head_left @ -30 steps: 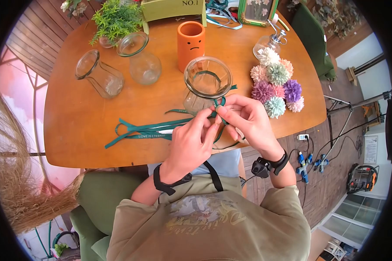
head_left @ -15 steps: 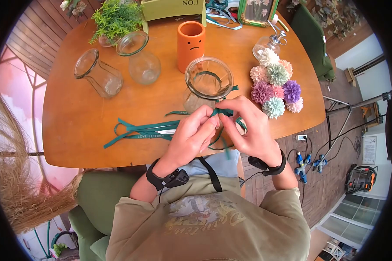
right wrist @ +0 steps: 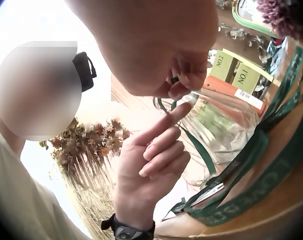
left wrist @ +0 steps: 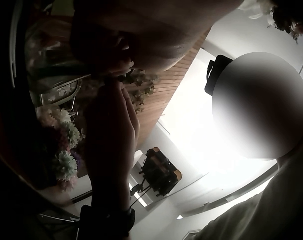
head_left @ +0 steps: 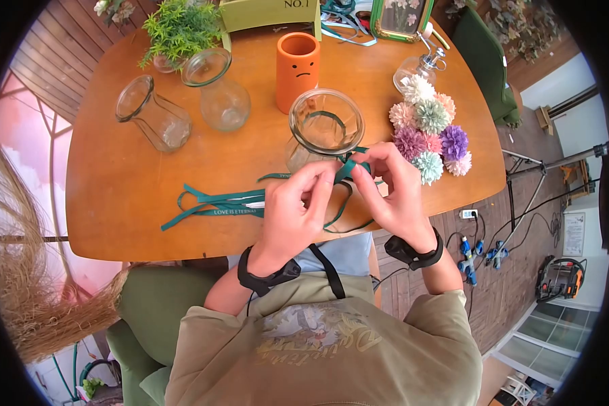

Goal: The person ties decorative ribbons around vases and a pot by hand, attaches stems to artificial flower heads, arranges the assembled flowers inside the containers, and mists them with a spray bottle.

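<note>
A clear glass vase point(head_left: 325, 125) stands near the table's front, a green ribbon point(head_left: 347, 169) at its neck on the near side. The left hand point(head_left: 294, 206) pinches the ribbon by the neck, its fingertips partly hiding it. Just to the right, the right hand point(head_left: 396, 196) pinches a ribbon loop between thumb and forefinger. Loose ribbon ends hang below the hands to the table edge. In the right wrist view the left hand point(right wrist: 154, 165) has its forefinger extended to the ribbon beside the right hand point(right wrist: 184, 75). The left wrist view is dark.
Green printed ribbons point(head_left: 216, 203) lie left of the hands. Behind stand two glass vases point(head_left: 224, 105), an orange cup point(head_left: 297, 74) and a potted plant point(head_left: 183, 34). Artificial flowers point(head_left: 430, 142) and a glass spray bottle point(head_left: 416, 68) are at the right of the table point(head_left: 115, 223).
Both hands have shifted at the vase's neck, and the right fingers have drawn up a ribbon loop. The vase has moved very slightly right.
</note>
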`<action>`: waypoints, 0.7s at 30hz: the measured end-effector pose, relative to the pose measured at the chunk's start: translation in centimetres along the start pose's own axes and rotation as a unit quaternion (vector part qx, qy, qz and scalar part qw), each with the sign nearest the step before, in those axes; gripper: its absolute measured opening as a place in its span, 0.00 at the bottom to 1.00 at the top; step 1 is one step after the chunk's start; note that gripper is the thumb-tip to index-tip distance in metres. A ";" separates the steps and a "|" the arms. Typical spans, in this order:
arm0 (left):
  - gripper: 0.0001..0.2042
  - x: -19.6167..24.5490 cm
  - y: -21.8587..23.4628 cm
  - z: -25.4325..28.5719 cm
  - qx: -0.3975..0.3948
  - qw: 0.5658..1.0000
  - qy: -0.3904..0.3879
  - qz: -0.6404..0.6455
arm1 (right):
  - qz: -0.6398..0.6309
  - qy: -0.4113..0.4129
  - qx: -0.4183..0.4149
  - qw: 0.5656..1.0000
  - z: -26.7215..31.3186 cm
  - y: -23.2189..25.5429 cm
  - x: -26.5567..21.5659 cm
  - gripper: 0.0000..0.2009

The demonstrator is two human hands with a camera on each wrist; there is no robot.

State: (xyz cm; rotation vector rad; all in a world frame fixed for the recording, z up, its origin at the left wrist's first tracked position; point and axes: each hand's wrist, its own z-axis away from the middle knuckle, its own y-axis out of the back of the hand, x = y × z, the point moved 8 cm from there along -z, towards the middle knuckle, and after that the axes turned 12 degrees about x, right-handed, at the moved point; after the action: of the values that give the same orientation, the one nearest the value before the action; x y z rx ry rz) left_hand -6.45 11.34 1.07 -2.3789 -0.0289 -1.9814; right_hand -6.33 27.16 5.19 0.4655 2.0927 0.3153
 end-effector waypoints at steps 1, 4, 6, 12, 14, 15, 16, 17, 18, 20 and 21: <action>0.07 0.7 0.0 0.0 0.027 0.997 -0.064 -0.030 | -0.030 -0.056 0.025 0.998 0.2 0.1 1.0 0.09; 0.06 0.5 -0.2 0.1 0.061 0.997 -0.051 0.006 | -0.182 -0.156 0.048 0.970 0.6 -0.8 1.8 0.09; 0.07 0.2 -0.4 0.1 0.074 0.996 -0.019 0.042 | -0.132 -0.079 0.022 0.988 0.5 -0.6 0.9 0.09; 0.08 -0.4 -0.7 0.1 0.093 0.987 0.071 0.113 | -0.061 0.068 -0.032 0.995 0.2 -0.3 -1.4 0.09; 0.07 -0.5 -0.8 0.0 0.091 0.986 0.081 0.113 | -0.046 0.084 -0.039 0.995 0.3 -0.2 -1.6 0.08; 0.07 -0.5 -0.8 0.0 0.096 0.986 0.077 0.110 | -0.045 0.084 -0.039 0.995 0.3 -0.1 -1.7 0.08; 0.07 -0.6 -0.8 0.0 0.101 0.986 0.074 0.106 | -0.019 0.095 -0.029 0.995 0.3 0.0 -1.8 0.09; 0.07 -0.7 -0.7 0.0 0.101 0.986 0.074 0.106 | 0.007 0.106 -0.020 0.994 0.3 0.2 -1.9 0.09; 0.06 -0.7 -0.5 -0.1 0.105 0.989 0.061 0.090 | 0.007 0.106 -0.019 0.994 0.2 0.2 -1.9 0.09; 0.06 -0.6 -0.3 -0.1 0.108 0.990 0.047 0.073 | 0.108 0.205 -0.007 0.973 0.3 0.1 -2.8 0.10; 0.05 -0.3 -0.3 -0.1 0.109 0.991 0.038 0.071 | 0.107 0.205 -0.006 0.973 0.3 0.1 -2.7 0.10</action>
State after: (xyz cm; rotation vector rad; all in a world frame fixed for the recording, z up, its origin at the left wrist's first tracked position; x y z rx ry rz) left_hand -6.60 11.60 0.77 -2.1100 -0.0673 -1.8951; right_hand -4.69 26.08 7.14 0.6661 2.4418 0.5927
